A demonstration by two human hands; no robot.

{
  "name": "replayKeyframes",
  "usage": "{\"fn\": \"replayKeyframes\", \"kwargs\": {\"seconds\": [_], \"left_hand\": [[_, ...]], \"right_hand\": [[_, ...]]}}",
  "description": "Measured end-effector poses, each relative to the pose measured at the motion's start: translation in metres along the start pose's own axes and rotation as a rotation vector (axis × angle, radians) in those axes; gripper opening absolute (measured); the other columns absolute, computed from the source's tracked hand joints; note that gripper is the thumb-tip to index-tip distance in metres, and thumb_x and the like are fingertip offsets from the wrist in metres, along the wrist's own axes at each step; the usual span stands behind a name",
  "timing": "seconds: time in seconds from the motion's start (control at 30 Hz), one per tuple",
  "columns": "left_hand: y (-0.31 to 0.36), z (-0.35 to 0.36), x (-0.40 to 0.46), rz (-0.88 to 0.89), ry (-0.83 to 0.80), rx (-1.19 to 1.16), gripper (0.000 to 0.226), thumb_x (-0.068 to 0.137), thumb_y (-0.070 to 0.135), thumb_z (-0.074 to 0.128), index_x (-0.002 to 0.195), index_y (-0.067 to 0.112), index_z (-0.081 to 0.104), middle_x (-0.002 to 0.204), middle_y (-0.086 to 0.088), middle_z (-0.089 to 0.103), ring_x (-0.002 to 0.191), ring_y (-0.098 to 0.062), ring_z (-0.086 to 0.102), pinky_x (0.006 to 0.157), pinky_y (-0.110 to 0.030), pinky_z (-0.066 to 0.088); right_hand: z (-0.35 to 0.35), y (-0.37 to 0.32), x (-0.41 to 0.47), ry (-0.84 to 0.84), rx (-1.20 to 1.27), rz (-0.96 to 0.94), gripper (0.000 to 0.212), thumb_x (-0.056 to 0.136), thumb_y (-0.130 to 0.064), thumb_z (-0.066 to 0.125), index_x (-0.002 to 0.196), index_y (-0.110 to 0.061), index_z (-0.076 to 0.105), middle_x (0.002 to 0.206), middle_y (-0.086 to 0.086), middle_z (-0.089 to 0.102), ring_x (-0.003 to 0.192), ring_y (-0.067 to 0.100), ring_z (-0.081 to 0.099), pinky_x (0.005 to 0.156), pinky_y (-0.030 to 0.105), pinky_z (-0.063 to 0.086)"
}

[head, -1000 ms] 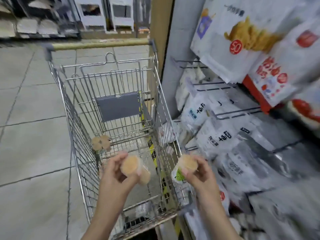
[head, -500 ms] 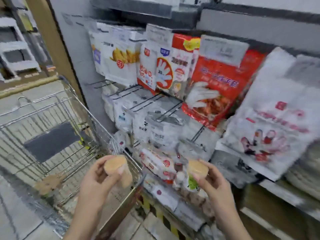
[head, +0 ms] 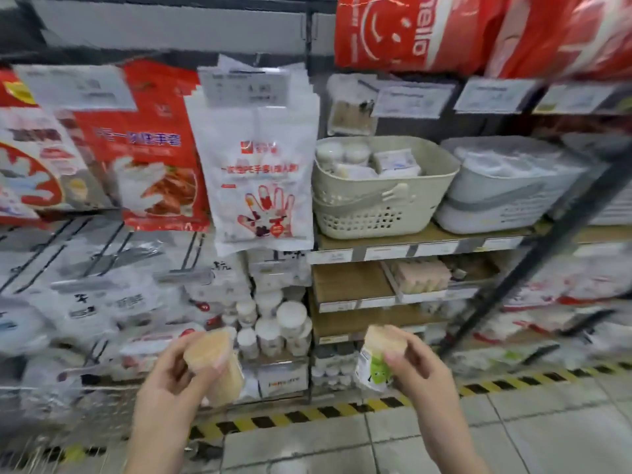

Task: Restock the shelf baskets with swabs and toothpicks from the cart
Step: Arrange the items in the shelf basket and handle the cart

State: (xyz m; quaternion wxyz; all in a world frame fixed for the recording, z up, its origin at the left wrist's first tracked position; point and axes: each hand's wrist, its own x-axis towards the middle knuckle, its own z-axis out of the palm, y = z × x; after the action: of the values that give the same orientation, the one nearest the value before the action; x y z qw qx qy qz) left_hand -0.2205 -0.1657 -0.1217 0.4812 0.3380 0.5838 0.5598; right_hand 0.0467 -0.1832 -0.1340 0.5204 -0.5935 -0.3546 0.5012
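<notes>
Gripping two toothpick tubs (one each), two hands.

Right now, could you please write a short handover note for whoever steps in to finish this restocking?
Left hand: grips a tub of toothpicks.
Right hand: grips another toothpick tub, this one with a green label.
Both are held low, in front of the shelves. The beige basket and the grey basket sit on the upper shelf, each already holding some white tubs.
Done: two tubs in hand.
Left: place them in the right basket; the cart is out of view.
</notes>
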Motion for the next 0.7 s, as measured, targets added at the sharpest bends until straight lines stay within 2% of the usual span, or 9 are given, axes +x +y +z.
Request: {"fn": "replayKeyframes", "kwargs": {"seconds": [0.07,0.13,0.2,0.23,0.37,0.47,0.53,0.6,0.7], "left_hand": [[0.002,0.025,-0.004,0.006,-0.053,0.026,0.032,0.080,-0.009,0.062,0.097,0.018,0.062,0.102,-0.006,0.066,0.088,-0.015,0.059,0.070,-0.019,0.053],[0.008,0.054,-0.009,0.010,-0.087,0.038,0.033,0.080,-0.009,0.062,0.102,0.015,0.061,0.100,-0.002,0.065,0.089,-0.018,0.059,0.077,-0.029,0.052],[0.008,0.084,-0.013,0.016,-0.142,0.071,0.032,0.081,-0.008,0.062,0.099,0.018,0.062,0.098,-0.002,0.066,0.087,-0.017,0.059,0.084,-0.039,0.047],[0.008,0.102,-0.017,0.016,-0.185,0.084,0.031,0.081,-0.007,0.063,0.099,0.019,0.062,0.097,-0.001,0.066,0.086,-0.015,0.060,0.085,-0.040,0.046],[0.004,0.190,-0.037,0.018,-0.314,0.098,0.032,0.081,-0.002,0.065,0.106,0.018,0.062,0.101,-0.002,0.068,0.090,-0.016,0.061,0.076,-0.029,0.048],[0.000,0.267,-0.060,0.001,-0.397,0.065,0.029,0.082,-0.001,0.064,0.098,0.023,0.063,0.097,0.001,0.067,0.084,-0.013,0.060,0.061,-0.021,0.052],[-0.001,0.319,-0.080,-0.014,-0.464,0.050,0.028,0.083,-0.001,0.063,0.097,0.023,0.063,0.097,0.000,0.067,0.083,-0.013,0.060,0.065,-0.027,0.048],[-0.007,0.363,-0.097,-0.021,-0.506,0.031,0.028,0.082,-0.002,0.063,0.098,0.022,0.063,0.098,0.002,0.068,0.084,-0.011,0.061,0.069,-0.027,0.047],[-0.012,0.418,-0.120,-0.037,-0.558,0.029,0.030,0.080,0.001,0.067,0.103,0.020,0.064,0.096,0.008,0.068,0.079,-0.002,0.064,0.070,-0.025,0.047]], "right_hand": [[-0.037,-0.004,-0.004,0.091,0.012,-0.011,0.047,0.056,-0.043,0.084,0.099,-0.027,0.071,0.096,-0.001,0.073,0.078,0.009,0.068,0.058,0.020,0.051],[-0.076,-0.008,-0.007,0.165,0.040,-0.037,0.040,0.057,-0.040,0.085,0.092,-0.027,0.072,0.098,0.001,0.073,0.084,0.014,0.068,0.064,0.025,0.052],[-0.115,-0.011,-0.007,0.237,0.051,-0.063,0.067,0.036,-0.061,0.087,0.093,-0.030,0.073,0.099,-0.005,0.073,0.089,0.014,0.069,0.070,0.028,0.053],[-0.135,-0.010,-0.006,0.282,0.059,-0.070,0.076,0.029,-0.067,0.085,0.094,-0.031,0.073,0.100,-0.005,0.073,0.090,0.014,0.069,0.072,0.029,0.054],[-0.215,-0.013,-0.006,0.389,0.086,-0.122,0.073,0.039,-0.063,0.085,0.102,-0.029,0.072,0.106,-0.002,0.072,0.096,0.018,0.066,0.074,0.031,0.050],[-0.280,-0.022,-0.008,0.452,0.091,-0.129,0.025,0.073,-0.021,0.077,0.097,-0.025,0.070,0.098,-0.004,0.074,0.090,0.011,0.066,0.068,0.024,0.050],[-0.327,-0.028,-0.007,0.496,0.062,-0.136,0.026,0.079,-0.004,0.070,0.095,-0.025,0.068,0.095,-0.003,0.074,0.081,0.004,0.067,0.065,0.018,0.054],[-0.369,-0.033,-0.008,0.513,0.047,-0.161,0.026,0.075,-0.011,0.075,0.098,-0.022,0.068,0.099,0.002,0.073,0.075,0.000,0.067,0.062,0.012,0.053],[-0.425,-0.036,-0.001,0.528,0.045,-0.182,0.058,0.053,-0.038,0.087,0.106,-0.019,0.068,0.102,0.005,0.073,0.083,0.010,0.068,0.066,0.015,0.055]]}}
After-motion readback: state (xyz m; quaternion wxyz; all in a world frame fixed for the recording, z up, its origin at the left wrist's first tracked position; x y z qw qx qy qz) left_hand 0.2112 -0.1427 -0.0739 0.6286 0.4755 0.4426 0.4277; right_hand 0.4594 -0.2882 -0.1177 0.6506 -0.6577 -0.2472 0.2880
